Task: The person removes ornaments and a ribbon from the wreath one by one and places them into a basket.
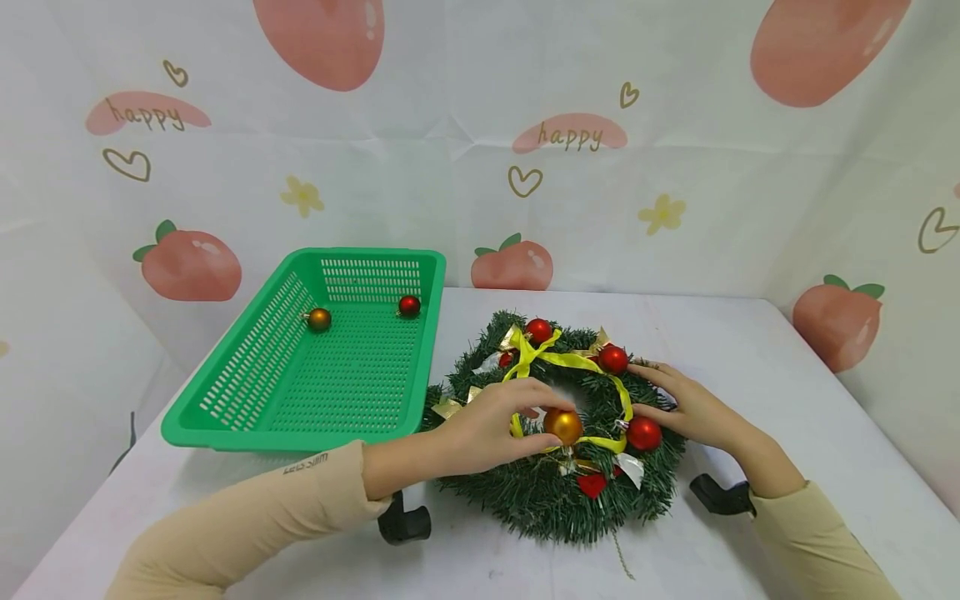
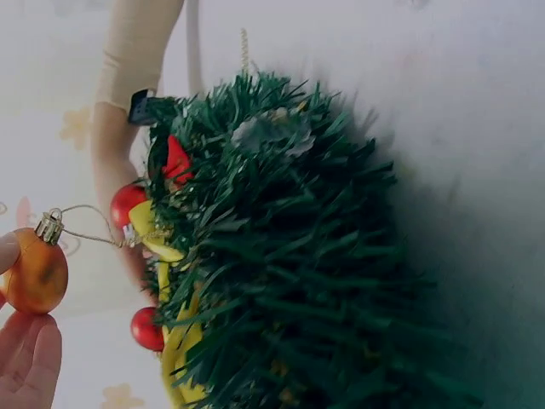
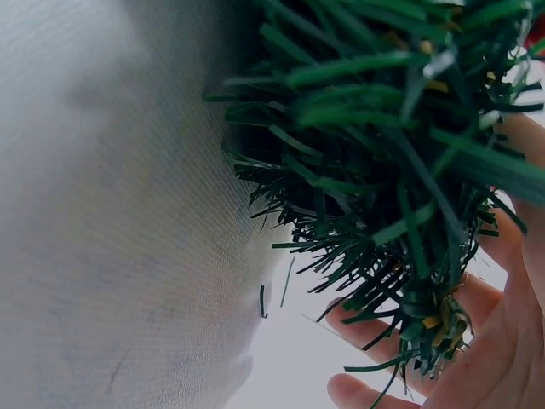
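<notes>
My left hand (image 1: 495, 423) pinches a gold Christmas bauble (image 1: 564, 427) between thumb and fingers, over the near side of a green tinsel wreath (image 1: 551, 504). In the left wrist view, a thin loop of string runs from the cap of the gold bauble (image 2: 37, 274) toward the wreath. My right hand (image 1: 697, 410) grips the wreath's right side; in the right wrist view its fingers (image 3: 477, 298) curl round the tinsel. Red baubles (image 1: 643, 433), a yellow ribbon (image 1: 570, 360) and white and gold bows decorate the wreath.
A green plastic basket (image 1: 292, 442) stands left of the wreath, close against it. Inside lie a gold bauble (image 1: 319, 320) and a red bauble (image 1: 408, 306). A printed cloth (image 1: 450, 192) hangs behind the white table (image 1: 720, 325).
</notes>
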`<state>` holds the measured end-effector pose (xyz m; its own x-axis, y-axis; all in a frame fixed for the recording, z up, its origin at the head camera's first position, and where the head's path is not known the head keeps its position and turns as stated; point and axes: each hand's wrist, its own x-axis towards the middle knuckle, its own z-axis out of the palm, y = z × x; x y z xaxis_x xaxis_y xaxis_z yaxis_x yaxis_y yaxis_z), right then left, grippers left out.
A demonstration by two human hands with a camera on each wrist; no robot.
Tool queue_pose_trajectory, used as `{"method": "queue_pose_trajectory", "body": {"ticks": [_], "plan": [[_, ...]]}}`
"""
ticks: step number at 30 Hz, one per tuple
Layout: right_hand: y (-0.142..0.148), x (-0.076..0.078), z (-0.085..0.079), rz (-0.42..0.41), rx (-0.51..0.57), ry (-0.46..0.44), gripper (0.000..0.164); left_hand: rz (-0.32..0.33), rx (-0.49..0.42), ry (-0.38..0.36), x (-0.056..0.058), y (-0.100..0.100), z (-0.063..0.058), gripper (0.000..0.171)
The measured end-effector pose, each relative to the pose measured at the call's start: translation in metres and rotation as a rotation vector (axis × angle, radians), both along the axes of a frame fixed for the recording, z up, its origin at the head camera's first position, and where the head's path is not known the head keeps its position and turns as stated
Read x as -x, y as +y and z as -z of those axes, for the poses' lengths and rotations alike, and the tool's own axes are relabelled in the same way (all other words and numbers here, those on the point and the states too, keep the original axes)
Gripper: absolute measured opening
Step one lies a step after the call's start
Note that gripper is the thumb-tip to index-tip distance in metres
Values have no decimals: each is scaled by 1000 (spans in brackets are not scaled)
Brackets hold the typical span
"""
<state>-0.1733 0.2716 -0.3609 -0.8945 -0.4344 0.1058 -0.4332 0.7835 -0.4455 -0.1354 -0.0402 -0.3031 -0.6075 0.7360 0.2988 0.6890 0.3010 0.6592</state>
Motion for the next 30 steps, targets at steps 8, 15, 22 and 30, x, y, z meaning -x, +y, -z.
{"method": "queue_pose_trajectory", "body": {"ticks": [8,15,22,30], "plan": [[0,0,0,4,-4,-6,61,-55,4,14,3,-5,-12,35],[0,0,0,7,-6,-14,61,-83,2,75,7,-14,-20,36],[0,1,-1,6,-18,-13,61,-92,-54,112,13,-27,-29,36],[0,1,-1,10,-18,-16,61,-137,-92,122,22,-43,-36,36]]}}
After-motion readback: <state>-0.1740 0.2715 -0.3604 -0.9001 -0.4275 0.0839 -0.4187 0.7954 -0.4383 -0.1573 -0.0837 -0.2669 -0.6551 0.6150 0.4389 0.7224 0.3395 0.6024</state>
